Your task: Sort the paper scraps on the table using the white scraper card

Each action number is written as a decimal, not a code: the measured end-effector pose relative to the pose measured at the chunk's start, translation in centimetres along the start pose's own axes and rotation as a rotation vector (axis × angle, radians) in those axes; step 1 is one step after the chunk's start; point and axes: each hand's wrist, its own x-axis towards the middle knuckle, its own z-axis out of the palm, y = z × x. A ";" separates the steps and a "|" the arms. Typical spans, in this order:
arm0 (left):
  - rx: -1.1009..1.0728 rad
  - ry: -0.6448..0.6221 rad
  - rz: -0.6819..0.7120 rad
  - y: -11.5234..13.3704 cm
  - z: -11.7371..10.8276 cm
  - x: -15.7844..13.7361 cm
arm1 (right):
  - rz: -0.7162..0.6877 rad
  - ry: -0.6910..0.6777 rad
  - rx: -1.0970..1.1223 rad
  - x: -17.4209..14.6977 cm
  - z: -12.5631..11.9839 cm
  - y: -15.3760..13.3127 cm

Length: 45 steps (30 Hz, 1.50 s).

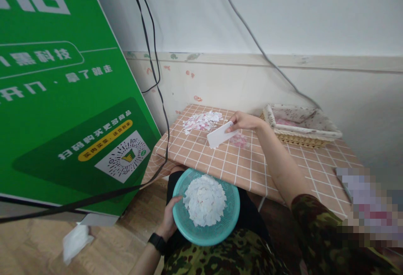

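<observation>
My left hand [171,218] grips the left rim of a teal plastic basket [231,220], thumb over the edge. The basket rests on my lap, just below the table's front edge, and holds a heap of small white paper pieces [204,201]. Over the table, my right hand [241,123] pinches a flat white rectangular card [221,135] by its upper right end. The card is tilted, its lower edge close to the tablecloth, with a few white bits at that edge. Left of it lies a spread of white and pinkish paper pieces [203,120]. Some pink pieces [239,140] lie to its right.
A checked brown tablecloth [252,168] covers the table. At its back right stands a cloth-lined wicker basket [299,138]. A green sign [78,77] leans at the left, with a dark strap [165,119] hanging before it. A white plastic bag [76,241] lies on the floor.
</observation>
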 end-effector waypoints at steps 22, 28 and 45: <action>-0.074 -0.009 -0.043 0.9 0.6 -1.6 | 0.134 0.513 -0.158 -3.7 6.1 -2.3; -0.073 0.038 0.009 2.0 0.8 -3.0 | 0.167 0.719 -0.216 -7.1 13.7 -2.7; -0.024 0.012 0.025 4.7 1.7 -3.8 | 0.140 0.740 -0.024 -8.8 16.6 -3.5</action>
